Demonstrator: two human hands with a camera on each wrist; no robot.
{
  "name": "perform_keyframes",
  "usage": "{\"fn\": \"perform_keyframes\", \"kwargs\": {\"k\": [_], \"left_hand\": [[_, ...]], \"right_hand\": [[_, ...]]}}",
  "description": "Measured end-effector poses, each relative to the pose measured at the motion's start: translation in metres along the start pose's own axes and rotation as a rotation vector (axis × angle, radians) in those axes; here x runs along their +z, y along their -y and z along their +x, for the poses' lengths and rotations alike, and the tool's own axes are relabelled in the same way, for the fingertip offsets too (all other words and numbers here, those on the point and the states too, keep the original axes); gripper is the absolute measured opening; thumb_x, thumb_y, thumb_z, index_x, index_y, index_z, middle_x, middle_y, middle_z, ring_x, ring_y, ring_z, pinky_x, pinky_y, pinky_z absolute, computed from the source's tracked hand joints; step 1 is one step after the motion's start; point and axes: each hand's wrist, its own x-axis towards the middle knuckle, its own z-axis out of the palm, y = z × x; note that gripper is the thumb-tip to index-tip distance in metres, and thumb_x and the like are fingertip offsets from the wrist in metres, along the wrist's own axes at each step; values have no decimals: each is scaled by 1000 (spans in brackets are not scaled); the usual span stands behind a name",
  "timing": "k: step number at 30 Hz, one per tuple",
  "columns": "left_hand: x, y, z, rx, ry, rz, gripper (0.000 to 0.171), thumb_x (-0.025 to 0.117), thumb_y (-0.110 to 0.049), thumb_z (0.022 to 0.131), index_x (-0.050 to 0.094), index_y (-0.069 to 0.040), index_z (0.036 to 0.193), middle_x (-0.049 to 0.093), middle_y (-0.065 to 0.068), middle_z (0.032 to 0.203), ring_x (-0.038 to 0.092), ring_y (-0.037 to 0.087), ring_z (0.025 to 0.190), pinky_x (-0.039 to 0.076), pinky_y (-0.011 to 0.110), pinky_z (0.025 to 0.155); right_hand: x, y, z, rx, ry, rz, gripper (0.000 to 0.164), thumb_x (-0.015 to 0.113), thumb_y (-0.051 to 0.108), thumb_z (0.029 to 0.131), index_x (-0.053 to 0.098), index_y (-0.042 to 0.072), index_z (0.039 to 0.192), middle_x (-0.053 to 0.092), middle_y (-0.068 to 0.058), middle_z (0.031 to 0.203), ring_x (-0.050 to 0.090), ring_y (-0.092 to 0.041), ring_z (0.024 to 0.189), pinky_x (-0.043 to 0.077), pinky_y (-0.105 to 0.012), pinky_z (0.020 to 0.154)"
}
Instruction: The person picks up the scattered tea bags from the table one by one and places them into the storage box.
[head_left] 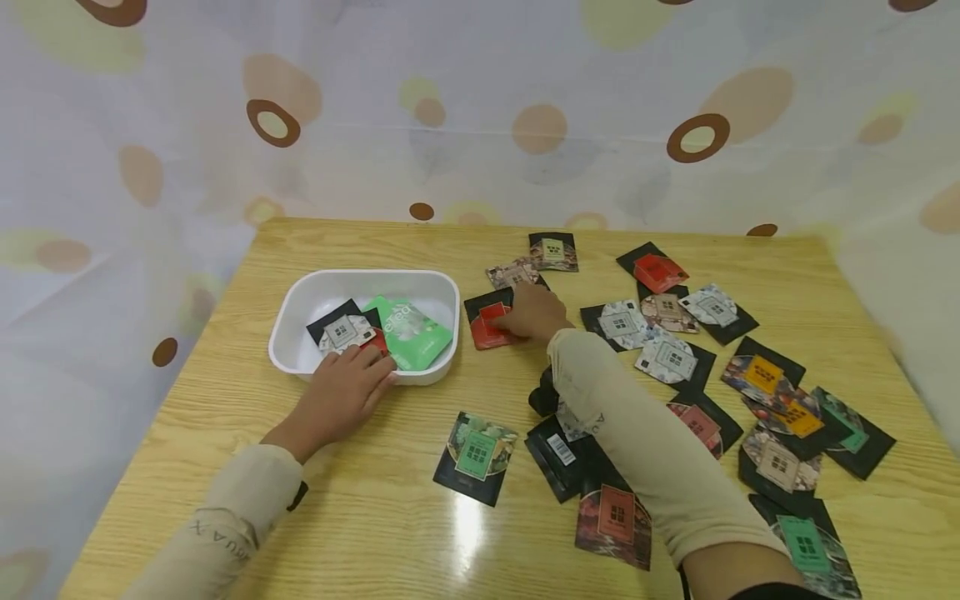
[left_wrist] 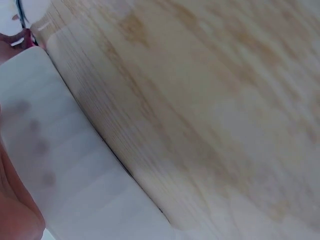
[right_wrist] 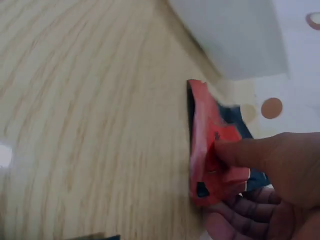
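Wooden table (head_left: pixel 375 517), right hand (head_left: pixel 534 313) pinching red sachet (head_left: pixel 489 323), lettering unreadable

A makeshift recording corner in an ordinary room seems to be serving as the workplace. A curtain (head_left: pixel 480 108) printed with brown and green ovals is hanging behind a light wood-grain table (head_left: pixel 360 517), hiding everything beyond.

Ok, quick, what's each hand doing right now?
Left hand: open, resting on the white tub's rim.
Right hand: pinching a red packet.
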Motion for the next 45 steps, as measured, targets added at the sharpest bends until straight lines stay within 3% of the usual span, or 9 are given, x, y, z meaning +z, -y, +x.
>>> {"fn": "perform_keyframes", "kwargs": {"k": [6, 8, 11, 18, 22, 26, 34, 39, 45], "left_hand": [[1, 2, 1, 23, -13, 18, 19, 43, -34, 99, 56, -20, 103, 55, 1, 103, 49, 22, 92, 39, 40, 77], [1, 2, 2, 30, -21, 25, 18, 44, -33, 98, 55, -20, 101, 54, 1, 101, 48, 22, 90, 38, 39, 74], [1, 1, 2, 32, -18, 25, 18, 43, -34, 99, 54, -20, 100, 54, 1, 100, 48, 22, 89, 37, 39, 74], [4, -1, 3, 9, 34, -11, 22, 40, -35, 100, 55, -21, 106, 55, 2, 107, 49, 23, 96, 40, 42, 82], [5, -2, 3, -5, 42, -20, 23, 41, -36, 100, 56, -21, 108, 56, 2, 109, 50, 23, 99, 41, 42, 84], [5, -3, 2, -5, 39, -22, 22, 43, -35, 99, 56, -20, 109, 56, 2, 108, 50, 23, 100, 41, 43, 84], [3, -5, 1, 11, 19, 1, 20, 45, -35, 98, 56, -20, 107, 55, 2, 103, 49, 22, 95, 41, 40, 80], [1, -4, 1, 3, 22, 13, 21, 44, -36, 98, 55, -20, 107, 55, 2, 102, 49, 22, 95, 39, 39, 79], [-5, -1, 0, 0, 24, 26, 22, 46, -35, 98, 55, -19, 107, 55, 4, 102, 49, 23, 94, 40, 40, 79]], "right_hand": [[-29, -3, -9, -137, 7, 465, 30, 61, 16, 90, 39, 7, 72, 53, -2, 60, 59, -14, 57, 53, -32, 65], [-41, 4, -16, -171, -16, 612, 15, 60, 11, 91, 49, 2, 87, 62, -8, 74, 67, -18, 67, 56, -39, 75], [-51, 23, -26, -181, -55, 682, 30, 60, 12, 91, 52, -3, 116, 67, -17, 99, 70, -25, 80, 56, -38, 77], [-44, 64, -44, -246, -314, 446, 22, 62, 20, 90, 60, 5, 105, 69, -8, 92, 67, -20, 78, 50, -29, 71], [-31, 78, -45, -243, -184, 379, 28, 65, 22, 88, 61, 5, 109, 71, -8, 94, 67, -17, 79, 51, -28, 65], [-18, 83, -41, -188, -41, 216, 36, 67, 24, 86, 62, 4, 117, 70, -9, 106, 66, -17, 88, 53, -30, 76], [-24, 76, -49, -183, -56, 167, 41, 63, 28, 88, 61, 2, 120, 71, -10, 98, 65, -16, 77, 53, -32, 75], [-40, 66, -79, -312, -70, 141, 34, 60, 25, 90, 62, 6, 117, 72, -4, 83, 67, -12, 70, 52, -28, 64], [-10, 47, -120, -465, 91, -107, 22, 68, 28, 85, 69, 9, 97, 68, -1, 80, 59, -10, 68, 48, -28, 63]]}}
